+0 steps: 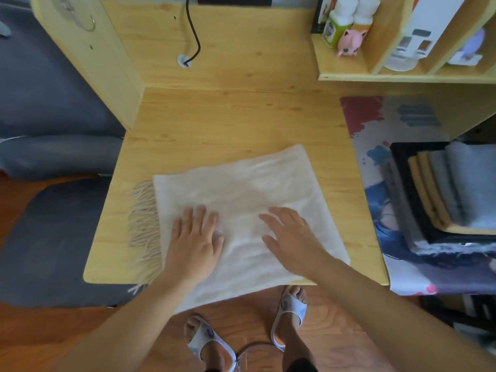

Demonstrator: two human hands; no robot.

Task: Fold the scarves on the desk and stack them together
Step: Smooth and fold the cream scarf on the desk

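A: Head view, status of both hands?

B: The left hand (194, 237) lies flat on the white scarf (241, 191), fingers straight and slightly spread, palm down. The right hand (291, 236) lies flat on the same scarf, fingers straight and spread, just right of the left hand. A strip of bare cloth separates them. Neither hand pinches anything.

A: Position of the scarf?

B: It lies folded on the wooden table (228, 116), under both hands. Its fringe (143, 229) sticks out left of the left hand and reaches the table's left edge, with a few strands hanging past the near corner. The scarf's near edge, below the wrists, overhangs the table's front edge. Its right edge stops just right of the right hand, short of the printed mat (375, 146).

A: Open room?

B: Bare table surface extends beyond the fingertips of both hands, up to a black cable (194, 33) entering a grommet. A narrow bare strip runs between the scarf's right edge and the mat.

A: Other scarves?

B: A stack of folded scarves (440, 194), grey, black and tan, sits on the mat well to the right of the right hand, apart from the white scarf.

A: Far right, beyond the fingers?

B: A shelf (346, 68) carries two bottles (346, 17) and a pink figurine (350, 42).
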